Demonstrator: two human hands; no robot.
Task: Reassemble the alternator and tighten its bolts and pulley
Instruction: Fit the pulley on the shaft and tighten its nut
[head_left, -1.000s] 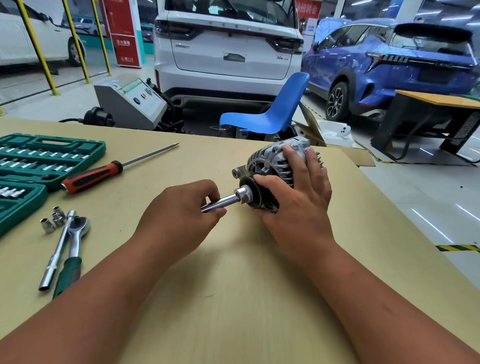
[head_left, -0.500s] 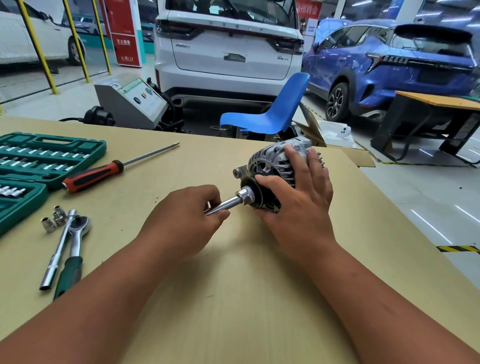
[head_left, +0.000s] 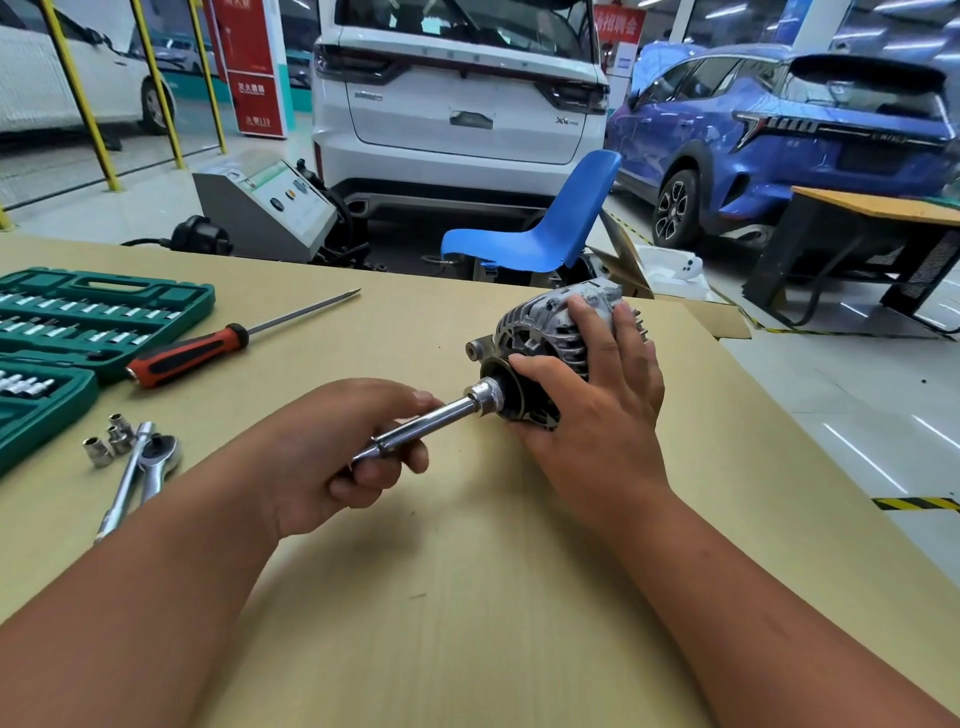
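Note:
The grey finned alternator (head_left: 540, 325) lies on its side on the cardboard-covered table (head_left: 467, 597), its black pulley (head_left: 511, 397) facing left toward me. My right hand (head_left: 597, 395) lies over the alternator, fingers curled across its top and thumb against the pulley. A chrome extension bar (head_left: 421, 423) with a socket (head_left: 487, 397) on its end sits on the pulley's centre. My left hand (head_left: 343, 452) grips the bar's near end, fingers curled around it.
A green socket set case (head_left: 78, 322) lies open at the left edge. A red-and-black screwdriver (head_left: 208, 348) lies beside it. A ratchet and second bar (head_left: 143, 465) with loose sockets (head_left: 106, 441) lie nearer me. A blue chair (head_left: 545, 228) and parked cars stand beyond the table.
My left hand has slid back along the extension bar toward me and rolled, so more of the chrome bar shows. My right hand and the alternator have stayed in place.

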